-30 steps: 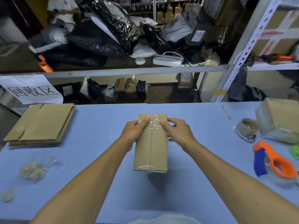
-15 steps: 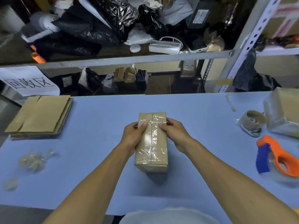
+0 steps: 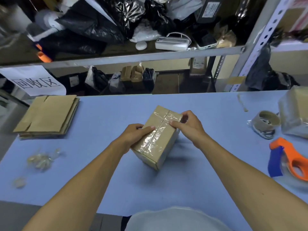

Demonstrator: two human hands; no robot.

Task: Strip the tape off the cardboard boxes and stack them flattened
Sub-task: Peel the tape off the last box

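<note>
A: Where was the box (image 3: 155, 135)?
B: Mid-table (image 3: 208, 172), turned at an angle, clear tape (image 3: 154, 139) along its top seam with a cross strip near the far end.

A: Grip, left hand (image 3: 135, 134)?
B: Fingers curled round the box's left side, thumb flat on the top.

A: Right hand (image 3: 187, 123)?
B: Thumb and fingers pinched at the tape by the far right edge.

A: Flattened stack (image 3: 47, 115)?
B: Far left on the table, well apart from the box. Tape scraps (image 3: 41, 160) lay nearer, front left. Dispenser (image 3: 290, 159) sat at the right edge.
</note>
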